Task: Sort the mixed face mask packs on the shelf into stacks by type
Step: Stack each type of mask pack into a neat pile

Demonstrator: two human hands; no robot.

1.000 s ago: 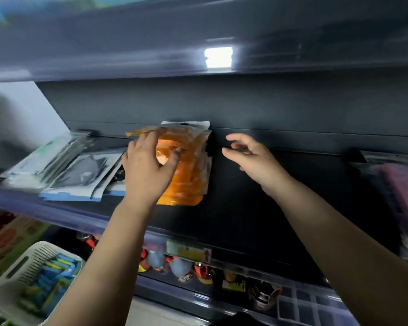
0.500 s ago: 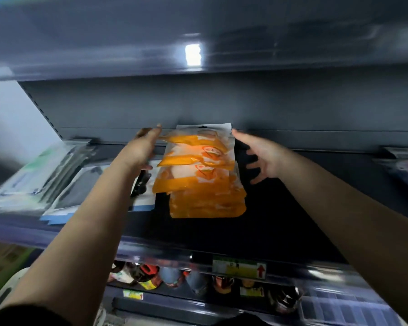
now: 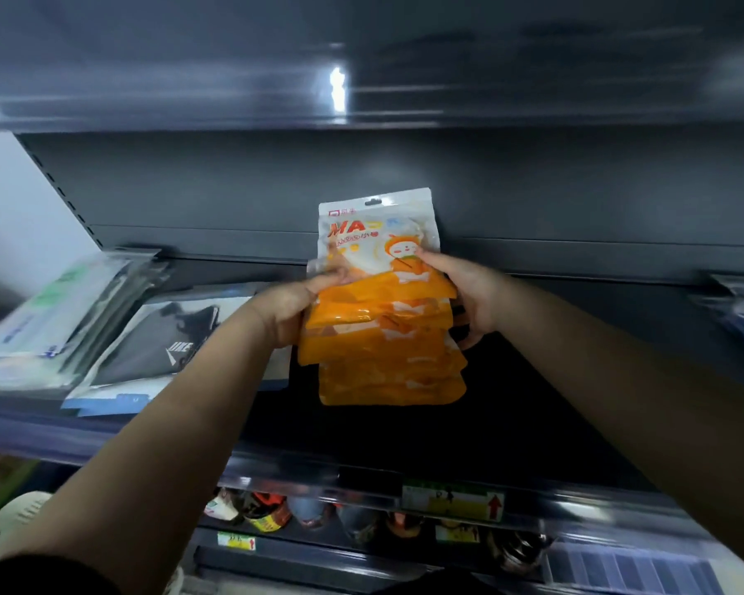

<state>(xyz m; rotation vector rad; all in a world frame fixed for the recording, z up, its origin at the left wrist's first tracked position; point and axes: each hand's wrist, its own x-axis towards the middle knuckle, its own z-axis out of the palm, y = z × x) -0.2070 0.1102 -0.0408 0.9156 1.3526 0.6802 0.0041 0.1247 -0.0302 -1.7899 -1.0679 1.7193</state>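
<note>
The fanned stack of glossy orange-and-white plastic face mask packs (image 3: 383,337) sits clamped between your hands above the dark shelf (image 3: 512,423). Your left hand (image 3: 288,307) and right hand (image 3: 473,289) each curl round a side edge. Left of your grip lie black mask packs (image 3: 155,345).

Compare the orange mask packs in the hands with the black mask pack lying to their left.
The orange mask packs are several, fanned out and gripped by the left hand and right hand; the black mask pack lies flat, untouched. Orange shows a cartoon print; black shows a white logo. Both are clear-fronted pouches.
</note>
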